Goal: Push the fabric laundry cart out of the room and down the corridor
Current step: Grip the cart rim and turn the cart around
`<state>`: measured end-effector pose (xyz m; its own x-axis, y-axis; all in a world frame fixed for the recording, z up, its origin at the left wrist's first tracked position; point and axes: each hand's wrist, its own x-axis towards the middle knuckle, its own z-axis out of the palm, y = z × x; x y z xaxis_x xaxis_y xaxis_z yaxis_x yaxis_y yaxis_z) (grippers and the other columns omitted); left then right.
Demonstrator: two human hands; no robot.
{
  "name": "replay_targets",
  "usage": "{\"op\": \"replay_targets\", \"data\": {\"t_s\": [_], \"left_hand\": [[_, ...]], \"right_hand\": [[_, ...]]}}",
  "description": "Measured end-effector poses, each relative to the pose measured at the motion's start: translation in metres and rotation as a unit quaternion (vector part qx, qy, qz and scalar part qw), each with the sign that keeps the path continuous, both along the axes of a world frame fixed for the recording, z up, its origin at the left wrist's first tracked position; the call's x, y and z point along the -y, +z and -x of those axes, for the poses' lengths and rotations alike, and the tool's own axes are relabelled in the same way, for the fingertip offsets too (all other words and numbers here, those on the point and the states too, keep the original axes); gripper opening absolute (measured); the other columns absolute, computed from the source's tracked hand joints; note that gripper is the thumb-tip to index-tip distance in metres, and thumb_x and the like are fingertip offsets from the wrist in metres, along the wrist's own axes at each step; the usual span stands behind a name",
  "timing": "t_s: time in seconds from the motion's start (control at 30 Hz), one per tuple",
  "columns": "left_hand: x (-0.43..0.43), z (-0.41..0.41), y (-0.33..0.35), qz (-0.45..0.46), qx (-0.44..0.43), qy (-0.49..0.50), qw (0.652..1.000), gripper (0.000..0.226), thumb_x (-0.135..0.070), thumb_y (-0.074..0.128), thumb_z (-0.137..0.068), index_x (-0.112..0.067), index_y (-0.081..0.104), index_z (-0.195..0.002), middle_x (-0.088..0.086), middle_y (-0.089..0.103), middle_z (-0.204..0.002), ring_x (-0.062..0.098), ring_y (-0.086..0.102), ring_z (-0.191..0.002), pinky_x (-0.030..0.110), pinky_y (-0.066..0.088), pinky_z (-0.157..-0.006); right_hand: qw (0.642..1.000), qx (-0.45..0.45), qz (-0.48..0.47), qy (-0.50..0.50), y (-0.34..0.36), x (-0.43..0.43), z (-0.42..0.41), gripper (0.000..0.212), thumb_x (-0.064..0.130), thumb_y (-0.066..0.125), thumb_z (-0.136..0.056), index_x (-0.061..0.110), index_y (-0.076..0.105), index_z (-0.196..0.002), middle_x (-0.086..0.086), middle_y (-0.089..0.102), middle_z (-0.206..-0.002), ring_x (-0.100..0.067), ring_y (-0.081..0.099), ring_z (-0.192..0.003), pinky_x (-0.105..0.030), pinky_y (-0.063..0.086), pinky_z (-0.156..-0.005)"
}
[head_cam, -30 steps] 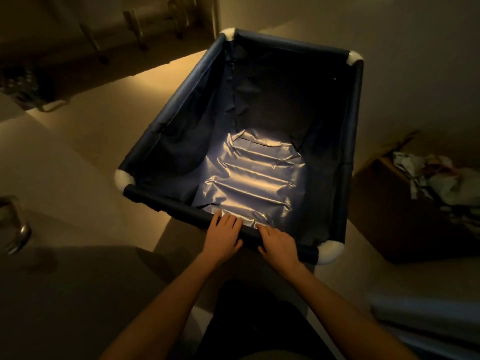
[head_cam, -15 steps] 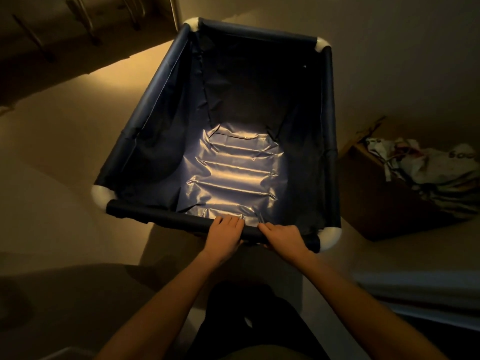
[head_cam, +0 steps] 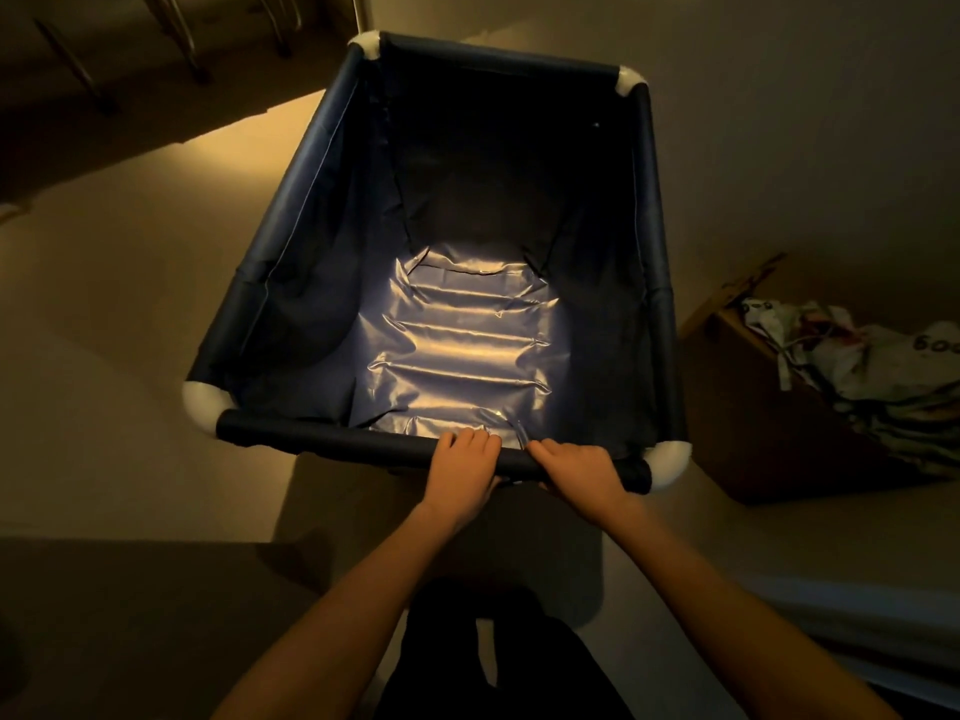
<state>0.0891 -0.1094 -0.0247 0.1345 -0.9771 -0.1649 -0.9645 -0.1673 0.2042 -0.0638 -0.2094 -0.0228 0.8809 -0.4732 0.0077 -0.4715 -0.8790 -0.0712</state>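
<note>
From the head camera, I am gripping the near rail of the dark blue fabric laundry cart [head_cam: 322,210] with white corner joints; my left hand [head_cam: 462,467] and right hand [head_cam: 579,470] are curling over the padded bar side by side, nearly touching. The cart is stretching away ahead of my hands, its shiny bottom catching light. A brown cardboard box [head_cam: 769,423] of crumpled bags is sitting to the right of my right hand.

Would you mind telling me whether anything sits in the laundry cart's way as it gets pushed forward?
Nothing visible blocks it. The floor past the far rim of the laundry cart looks bare. A cardboard box of clutter stands close beside its right side. Both hands, left hand and right hand, already grip the near bar.
</note>
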Motion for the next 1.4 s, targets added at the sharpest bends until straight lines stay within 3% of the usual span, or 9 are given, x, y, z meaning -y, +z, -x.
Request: {"op": "replay_targets", "data": {"t_s": [0.3, 0.47, 0.8, 0.9, 1.0, 1.17, 1.23, 1.3, 1.4], "left_hand": [[0.04, -0.006, 0.004, 0.017, -0.017, 0.021, 1.0, 0.04, -0.039, 0.049, -0.092, -0.014, 0.045, -0.123, 0.006, 0.055, -0.123, 0.024, 0.047, -0.114, 0.036, 0.031, -0.097], [0.048, -0.022, 0.007, 0.037, -0.026, 0.009, 0.999, 0.043, -0.04, 0.047, -0.093, -0.013, 0.043, -0.127, 0.007, 0.053, -0.126, 0.024, 0.046, -0.115, 0.035, 0.032, -0.098], [0.008, -0.112, 0.007, 0.019, 0.015, 0.029, 0.999, 0.04, -0.037, 0.05, -0.091, -0.014, 0.046, -0.124, 0.008, 0.055, -0.12, 0.028, 0.048, -0.112, 0.037, 0.034, -0.093], [-0.006, -0.138, 0.009, 0.024, 0.003, 0.043, 0.999, 0.04, -0.034, 0.065, -0.082, -0.011, 0.057, -0.114, 0.01, 0.063, -0.107, 0.029, 0.058, -0.1, 0.039, 0.043, -0.085], [-0.02, -0.159, 0.01, 0.009, 0.056, 0.04, 0.998, 0.044, -0.041, 0.082, -0.062, -0.016, 0.065, -0.093, 0.001, 0.067, -0.083, 0.021, 0.063, -0.075, 0.03, 0.049, -0.065], [-0.028, -0.192, 0.001, 0.005, 0.096, 0.016, 0.995, 0.043, -0.052, 0.078, -0.055, -0.023, 0.064, -0.083, -0.005, 0.064, -0.07, 0.016, 0.059, -0.063, 0.028, 0.039, -0.059], [-0.026, -0.198, 0.001, -0.011, 0.114, -0.012, 0.993, 0.039, -0.055, 0.062, -0.072, -0.021, 0.062, -0.089, -0.003, 0.066, -0.076, 0.018, 0.06, -0.07, 0.029, 0.036, -0.065], [-0.02, -0.206, 0.002, -0.049, 0.068, -0.039, 0.996, 0.045, -0.053, 0.051, -0.084, -0.015, 0.056, -0.109, 0.004, 0.064, -0.1, 0.023, 0.057, -0.095, 0.036, 0.038, -0.079], [-0.011, -0.242, 0.015, -0.075, -0.001, -0.095, 0.993, 0.058, -0.062, 0.034, -0.086, -0.016, 0.053, -0.116, 0.006, 0.059, -0.114, 0.024, 0.048, -0.11, 0.038, 0.034, -0.09]], "right_hand": [[0.992, -0.101, 0.019, -0.07, 0.004, 0.035, -0.014, 0.05, 0.021, 0.086, -0.048, 0.014, 0.061, -0.091, -0.009, 0.061, -0.065, -0.029, 0.058, -0.051, -0.032, 0.044, -0.044], [0.984, -0.118, 0.001, -0.132, 0.009, 0.045, -0.027, 0.03, 0.019, 0.074, -0.07, 0.009, 0.06, -0.095, -0.014, 0.065, -0.086, -0.035, 0.06, -0.077, -0.041, 0.046, -0.068], [0.991, -0.077, -0.004, -0.107, 0.012, 0.017, -0.109, 0.047, 0.041, 0.084, -0.056, 0.012, 0.063, -0.086, -0.009, 0.065, -0.076, -0.031, 0.061, -0.069, -0.037, 0.049, -0.064], [0.995, -0.058, -0.015, -0.078, 0.013, 0.001, -0.142, 0.044, 0.041, 0.082, -0.06, 0.012, 0.063, -0.087, -0.009, 0.066, -0.079, -0.03, 0.062, -0.071, -0.038, 0.049, -0.063], [0.997, -0.047, -0.053, -0.043, 0.014, -0.012, -0.172, 0.039, 0.038, 0.076, -0.071, 0.011, 0.062, -0.094, -0.011, 0.066, -0.087, -0.032, 0.061, -0.08, -0.04, 0.048, -0.068], [0.995, -0.05, -0.081, 0.017, 0.007, -0.021, -0.208, 0.042, 0.047, 0.067, -0.075, 0.011, 0.061, -0.096, -0.009, 0.065, -0.086, -0.031, 0.062, -0.08, -0.039, 0.046, -0.066], [0.992, -0.032, -0.117, 0.035, 0.008, -0.019, -0.22, 0.046, 0.054, 0.056, -0.08, 0.012, 0.059, -0.1, -0.009, 0.064, -0.093, -0.029, 0.06, -0.086, -0.04, 0.044, -0.07], [0.982, -0.015, -0.187, 0.033, 0.012, -0.014, -0.233, 0.046, 0.053, 0.056, -0.082, 0.013, 0.056, -0.104, -0.008, 0.061, -0.102, -0.025, 0.056, -0.095, -0.039, 0.043, -0.076], [0.967, 0.049, -0.25, -0.004, 0.016, -0.005, -0.255, 0.038, 0.047, 0.06, -0.084, 0.014, 0.057, -0.104, -0.006, 0.061, -0.105, -0.022, 0.055, -0.098, -0.038, 0.045, -0.077]]}}
